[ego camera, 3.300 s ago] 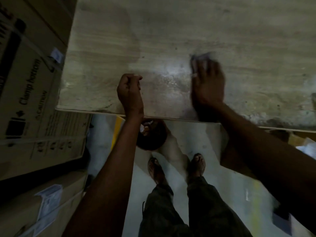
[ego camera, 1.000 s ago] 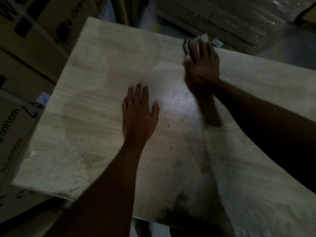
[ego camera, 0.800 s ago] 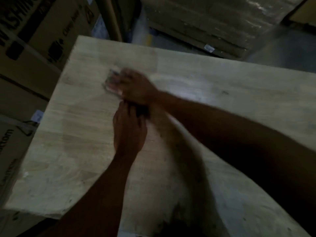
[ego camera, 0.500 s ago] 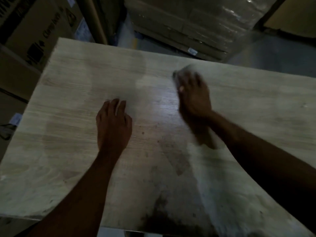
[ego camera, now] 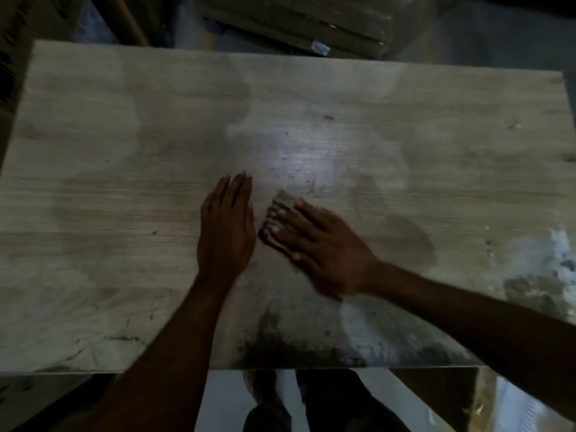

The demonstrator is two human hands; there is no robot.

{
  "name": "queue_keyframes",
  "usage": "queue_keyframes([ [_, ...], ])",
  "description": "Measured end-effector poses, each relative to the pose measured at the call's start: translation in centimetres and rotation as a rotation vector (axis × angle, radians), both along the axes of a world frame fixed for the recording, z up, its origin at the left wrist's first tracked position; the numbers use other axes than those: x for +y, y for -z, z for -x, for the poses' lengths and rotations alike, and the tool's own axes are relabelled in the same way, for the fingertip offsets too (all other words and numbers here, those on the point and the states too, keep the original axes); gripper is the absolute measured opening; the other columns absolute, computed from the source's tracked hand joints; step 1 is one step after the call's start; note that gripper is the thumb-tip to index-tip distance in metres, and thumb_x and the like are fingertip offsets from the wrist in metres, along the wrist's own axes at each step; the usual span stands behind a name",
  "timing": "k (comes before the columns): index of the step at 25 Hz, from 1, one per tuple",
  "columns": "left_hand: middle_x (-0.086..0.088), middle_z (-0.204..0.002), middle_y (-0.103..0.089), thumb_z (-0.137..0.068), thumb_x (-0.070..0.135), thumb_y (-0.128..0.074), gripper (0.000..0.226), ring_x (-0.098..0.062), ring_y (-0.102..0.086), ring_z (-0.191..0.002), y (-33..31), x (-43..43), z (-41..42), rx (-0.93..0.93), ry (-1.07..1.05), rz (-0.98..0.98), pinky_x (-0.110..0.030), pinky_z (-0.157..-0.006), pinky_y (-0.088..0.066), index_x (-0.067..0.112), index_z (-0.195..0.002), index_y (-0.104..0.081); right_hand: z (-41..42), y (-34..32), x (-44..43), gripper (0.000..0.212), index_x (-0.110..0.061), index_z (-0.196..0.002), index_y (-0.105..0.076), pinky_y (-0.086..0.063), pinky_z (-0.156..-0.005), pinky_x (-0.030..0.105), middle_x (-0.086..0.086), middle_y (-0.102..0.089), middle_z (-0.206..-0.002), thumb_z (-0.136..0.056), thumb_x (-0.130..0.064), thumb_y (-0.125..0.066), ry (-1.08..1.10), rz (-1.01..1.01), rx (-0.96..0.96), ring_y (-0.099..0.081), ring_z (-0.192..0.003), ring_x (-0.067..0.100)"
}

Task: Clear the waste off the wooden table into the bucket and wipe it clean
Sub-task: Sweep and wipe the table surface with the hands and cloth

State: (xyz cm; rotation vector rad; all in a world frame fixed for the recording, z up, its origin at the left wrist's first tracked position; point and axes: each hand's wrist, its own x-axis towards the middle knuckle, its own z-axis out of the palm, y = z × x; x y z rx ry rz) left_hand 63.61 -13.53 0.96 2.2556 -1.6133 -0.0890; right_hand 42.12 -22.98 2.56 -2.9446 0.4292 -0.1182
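Observation:
The wooden table (ego camera: 109, 182) fills the view, pale with damp streaks and a dark smear of dirt (ego camera: 274, 347) near its front edge. My left hand (ego camera: 226, 235) lies flat on the tabletop near the middle, fingers straight. Just to its right, my right hand (ego camera: 318, 247) presses a small dirty wiping cloth (ego camera: 274, 207) onto the wood with spread fingers; most of the cloth is hidden under the palm. No bucket is in view.
Cardboard boxes (ego camera: 12, 32) stand at the left beyond the table. Wrapped flat packages (ego camera: 296, 23) lie past the far edge. My feet (ego camera: 268, 397) show on the floor below the front edge. Wet grime (ego camera: 530, 285) marks the table's right side.
My right hand swept the cloth across the table, left, then right, and has come back close beside my left hand. My left hand stayed flat on the wood.

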Motion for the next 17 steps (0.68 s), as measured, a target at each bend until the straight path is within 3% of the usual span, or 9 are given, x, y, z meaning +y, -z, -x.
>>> queue_keyframes([
  [2,-0.01,-0.156,-0.045,-0.103,0.013,-0.044,0.045,-0.029,-0.037,-0.147,0.0,-0.3,-0.2,0.038,0.012,0.046,-0.046,-0.118,-0.032,0.009,-0.148,-0.048,-0.9,-0.4,-4.2,0.055,-0.023,-0.164,-0.016,-0.024,-0.123,0.052,0.009,-0.021,-0.171,-0.111,-0.034,-0.024,0.212,0.117,0.024,-0.017,-0.158,0.031],
  [4,-0.006,-0.155,-0.045,-0.108,0.018,-0.04,0.04,-0.023,-0.041,-0.144,-0.8,-0.2,0.1,0.211,-0.046,0.156,-0.036,-0.119,-0.032,0.011,-0.145,-0.051,-4.1,-2.1,-8.0,0.059,-0.027,-0.165,-0.014,-0.02,-0.125,0.053,0.008,-0.013,-0.172,-0.108,-0.04,-0.015,0.772,-0.027,0.02,-0.011,-0.159,0.032],
  [5,-0.007,-0.154,-0.044,-0.109,0.02,-0.039,0.038,-0.019,-0.041,-0.143,-1.5,0.0,0.3,0.323,-0.102,0.258,-0.028,-0.119,-0.032,0.011,-0.144,-0.052,-6.3,-2.3,-6.7,0.061,-0.027,-0.164,-0.018,-0.018,-0.125,0.055,0.008,-0.013,-0.173,-0.105,-0.041,-0.015,0.861,-0.082,0.007,-0.01,-0.159,0.035],
  [6,-0.012,-0.152,-0.043,-0.109,0.02,-0.039,0.037,-0.019,-0.041,-0.141,-1.8,0.4,0.0,0.423,-0.17,0.369,-0.026,-0.118,-0.033,0.009,-0.141,-0.053,-8.2,-2.3,-3.1,0.062,-0.027,-0.163,-0.024,-0.018,-0.125,0.055,0.009,-0.016,-0.172,-0.103,-0.041,-0.019,0.793,-0.083,-0.029,-0.01,-0.158,0.037],
  [8,-0.022,-0.144,-0.043,-0.107,0.024,-0.039,0.037,-0.024,-0.05,-0.128,-1.6,1.6,-1.6,0.679,-0.375,0.548,-0.039,-0.108,-0.047,0.007,-0.137,-0.054,-8.5,-1.3,7.6,0.056,-0.026,-0.162,-0.028,-0.013,-0.128,0.049,0.009,-0.021,-0.171,-0.107,-0.038,-0.029,0.379,-0.056,-0.017,-0.011,-0.158,0.033],
  [10,-0.022,-0.135,-0.05,-0.102,0.031,-0.042,0.042,-0.02,-0.057,-0.113,-1.9,3.3,-3.0,0.935,-0.47,0.492,-0.039,-0.095,-0.052,0.006,-0.133,-0.056,-4.3,-1.2,13.2,0.055,-0.028,-0.163,-0.023,-0.013,-0.128,0.046,0.004,-0.02,-0.171,-0.11,-0.041,-0.027,0.119,-0.074,0.017,-0.013,-0.159,0.029],
  [11,-0.019,-0.135,-0.053,-0.099,0.03,-0.045,0.043,-0.02,-0.057,-0.115,-2.0,4.6,-2.9,0.969,-0.429,0.387,-0.037,-0.1,-0.049,0.005,-0.131,-0.057,-2.2,-0.9,12.8,0.055,-0.027,-0.163,-0.025,-0.017,-0.127,0.049,0.005,-0.023,-0.17,-0.111,-0.043,-0.023,0.075,-0.02,-0.001,-0.017,-0.158,0.03],
  [15,-0.003,-0.158,-0.036,-0.102,0.02,-0.053,0.042,-0.013,-0.04,-0.143,-2.1,9.8,-1.0,0.993,-0.089,0.198,-0.018,-0.113,-0.035,0.015,-0.144,-0.052,3.0,-1.6,3.7,0.059,-0.016,-0.158,-0.037,-0.021,-0.126,0.047,0.021,-0.036,-0.161,-0.107,-0.042,-0.02,0.91,0.003,0.015,-0.036,-0.148,0.039],
  [17,-0.002,-0.163,-0.03,-0.104,0.015,-0.051,0.048,-0.007,-0.033,-0.144,-2.4,10.8,-0.6,1.058,-0.097,0.216,-0.01,-0.109,-0.032,0.017,-0.151,-0.042,2.7,-1.1,6.9,0.055,-0.015,-0.154,-0.045,-0.03,-0.12,0.047,0.024,-0.041,-0.157,-0.1,-0.029,-0.041,0.993,-0.025,-0.106,-0.041,-0.142,0.042],
])
